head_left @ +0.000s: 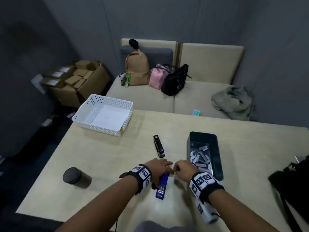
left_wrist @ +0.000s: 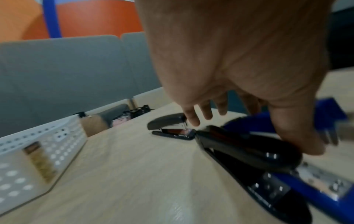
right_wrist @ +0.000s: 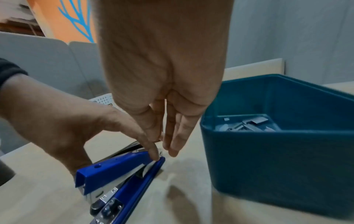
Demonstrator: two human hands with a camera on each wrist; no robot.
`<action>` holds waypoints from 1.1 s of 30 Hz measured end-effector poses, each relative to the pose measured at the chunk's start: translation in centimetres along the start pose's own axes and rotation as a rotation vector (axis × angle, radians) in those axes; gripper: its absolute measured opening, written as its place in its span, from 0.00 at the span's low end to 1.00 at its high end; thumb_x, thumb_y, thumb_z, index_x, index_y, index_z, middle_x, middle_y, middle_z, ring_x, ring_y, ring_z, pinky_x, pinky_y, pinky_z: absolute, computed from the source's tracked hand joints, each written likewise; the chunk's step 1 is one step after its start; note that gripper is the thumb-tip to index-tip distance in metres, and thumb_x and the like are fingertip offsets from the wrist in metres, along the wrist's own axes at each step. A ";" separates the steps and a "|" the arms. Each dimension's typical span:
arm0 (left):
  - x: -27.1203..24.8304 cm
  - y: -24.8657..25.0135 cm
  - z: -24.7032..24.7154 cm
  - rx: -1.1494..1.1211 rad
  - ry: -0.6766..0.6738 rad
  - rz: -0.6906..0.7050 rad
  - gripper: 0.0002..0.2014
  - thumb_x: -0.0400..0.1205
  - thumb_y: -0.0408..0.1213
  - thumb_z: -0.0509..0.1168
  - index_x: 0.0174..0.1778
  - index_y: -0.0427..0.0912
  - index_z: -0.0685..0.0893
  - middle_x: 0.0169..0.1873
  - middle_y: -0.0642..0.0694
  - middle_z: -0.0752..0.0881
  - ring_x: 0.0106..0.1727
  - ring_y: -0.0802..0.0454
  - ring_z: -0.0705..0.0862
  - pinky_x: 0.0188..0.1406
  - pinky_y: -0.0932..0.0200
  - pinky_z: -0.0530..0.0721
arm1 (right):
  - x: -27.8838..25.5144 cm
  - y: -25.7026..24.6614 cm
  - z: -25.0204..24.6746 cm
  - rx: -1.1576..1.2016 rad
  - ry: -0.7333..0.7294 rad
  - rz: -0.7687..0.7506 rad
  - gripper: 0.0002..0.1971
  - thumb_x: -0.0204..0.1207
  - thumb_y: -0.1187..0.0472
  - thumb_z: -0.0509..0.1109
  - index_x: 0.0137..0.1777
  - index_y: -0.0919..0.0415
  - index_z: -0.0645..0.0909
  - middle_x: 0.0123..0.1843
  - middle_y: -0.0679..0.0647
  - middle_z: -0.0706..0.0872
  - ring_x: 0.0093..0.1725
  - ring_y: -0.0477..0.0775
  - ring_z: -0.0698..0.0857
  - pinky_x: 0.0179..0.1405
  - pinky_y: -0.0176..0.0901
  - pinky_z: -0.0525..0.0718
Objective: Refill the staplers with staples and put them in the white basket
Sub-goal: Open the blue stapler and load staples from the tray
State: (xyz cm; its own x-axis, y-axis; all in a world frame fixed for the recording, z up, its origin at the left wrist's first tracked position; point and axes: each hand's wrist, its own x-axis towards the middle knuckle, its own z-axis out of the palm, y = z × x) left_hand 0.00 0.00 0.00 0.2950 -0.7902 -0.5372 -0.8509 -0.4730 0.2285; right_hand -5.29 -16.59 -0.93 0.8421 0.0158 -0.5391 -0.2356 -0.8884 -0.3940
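Overhead, my left hand (head_left: 158,166) holds the opened blue stapler (head_left: 161,185) on the surface (head_left: 100,164), the black stapler (head_left: 158,146) just beyond, the white basket (head_left: 102,113) far left. Left wrist: my thumb (left_wrist: 298,136) presses the stapler, fingers spread. Right wrist: my right hand (right_wrist: 164,106), fingers straight and together, hangs by the stapler's hinge beside the blue bin (right_wrist: 277,159) of staples (right_wrist: 247,125).

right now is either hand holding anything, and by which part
The left hand holds the blue stapler by its hinged back end, fingers on the raised top arm. The right hand hovers beside it with straight fingers, apparently holding nothing.
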 end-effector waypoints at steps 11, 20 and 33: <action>3.0 0.1 0.7 -0.075 0.329 -0.156 0.11 0.81 0.43 0.62 0.56 0.42 0.73 0.48 0.37 0.87 0.49 0.33 0.86 0.37 0.48 0.75 | -3.1 0.5 0.5 0.126 -0.026 0.143 0.16 0.71 0.62 0.63 0.59 0.50 0.75 0.49 0.51 0.83 0.47 0.53 0.85 0.47 0.45 0.84; 2.1 -2.2 2.7 -1.122 0.543 -0.394 0.13 0.75 0.42 0.73 0.51 0.42 0.82 0.46 0.43 0.91 0.47 0.46 0.88 0.52 0.55 0.84 | -2.7 4.0 -0.4 -0.223 -0.046 0.039 0.14 0.79 0.61 0.60 0.62 0.58 0.78 0.61 0.58 0.81 0.61 0.60 0.83 0.57 0.50 0.82; 1.9 -3.7 2.7 -1.031 0.668 -0.732 0.08 0.77 0.39 0.71 0.44 0.45 0.77 0.38 0.43 0.88 0.40 0.44 0.84 0.38 0.57 0.77 | -2.4 4.1 -0.6 -0.597 -0.181 -0.020 0.17 0.79 0.63 0.63 0.67 0.65 0.76 0.63 0.62 0.82 0.62 0.62 0.82 0.58 0.55 0.83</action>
State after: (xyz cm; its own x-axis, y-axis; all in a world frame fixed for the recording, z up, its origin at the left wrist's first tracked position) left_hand 2.54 1.32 -4.04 0.9140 -0.1443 -0.3792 0.1843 -0.6850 0.7048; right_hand -8.01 -20.49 -0.82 0.7353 0.0659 -0.6746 0.1351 -0.9895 0.0506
